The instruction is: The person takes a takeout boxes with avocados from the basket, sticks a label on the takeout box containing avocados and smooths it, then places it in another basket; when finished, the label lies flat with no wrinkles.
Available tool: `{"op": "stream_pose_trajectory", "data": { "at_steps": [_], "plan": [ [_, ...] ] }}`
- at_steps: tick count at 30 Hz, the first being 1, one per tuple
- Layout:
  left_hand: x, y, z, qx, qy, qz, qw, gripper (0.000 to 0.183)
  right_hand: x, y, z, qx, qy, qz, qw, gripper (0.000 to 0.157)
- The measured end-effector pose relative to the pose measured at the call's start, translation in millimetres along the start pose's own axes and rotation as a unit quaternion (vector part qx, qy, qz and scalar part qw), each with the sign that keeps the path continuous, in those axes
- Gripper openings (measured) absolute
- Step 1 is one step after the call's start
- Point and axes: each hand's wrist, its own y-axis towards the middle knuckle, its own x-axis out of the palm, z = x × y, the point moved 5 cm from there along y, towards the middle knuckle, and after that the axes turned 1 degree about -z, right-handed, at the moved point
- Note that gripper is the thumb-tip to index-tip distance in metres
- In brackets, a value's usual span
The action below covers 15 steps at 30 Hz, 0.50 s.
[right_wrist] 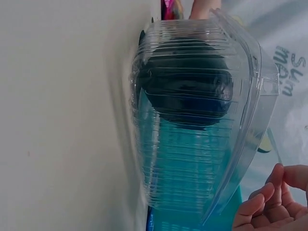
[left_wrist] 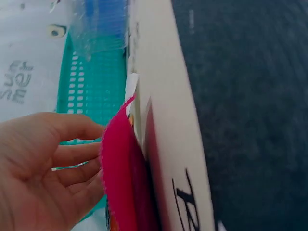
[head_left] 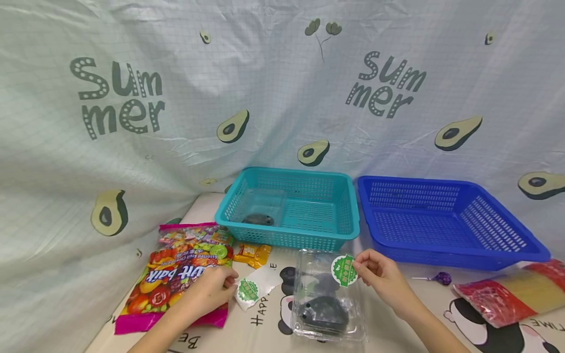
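Observation:
On the table stands a clear plastic box holding a dark rounded animal-like figure with small eyes. My right hand pinches the edge of a round green-and-white sticker, which overlaps the right side of the box lid in the head view. From the right wrist, the box shows its ribbed side, with the right hand beside it. My left hand, over the candy bag, grips the left end of a white sticker sheet. A pink bag edge hides its fingertips in the left wrist view.
Behind the box is a teal basket with another clear box and dark figure inside. A blue basket stands to its right. An orange packet, purple lollipop and red-and-yellow package lie around.

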Motion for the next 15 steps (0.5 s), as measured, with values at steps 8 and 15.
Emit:
{"op": "stream_pose_trajectory", "data": {
  "at_steps": [8, 15],
  "plan": [
    [-10.0, 3.0, 37.1, 0.059, 0.032, -0.007, 0.9977, 0.019, 0.1, 2, 0, 0.008, -0.003, -0.007, 1.000, 0.019],
    [-6.0, 9.6, 90.7, 0.176, 0.010, 0.024, 0.9840, 0.014, 5.7, 3, -10, 0.003, 0.009, -0.015, 1.000, 0.021]
  ]
}}
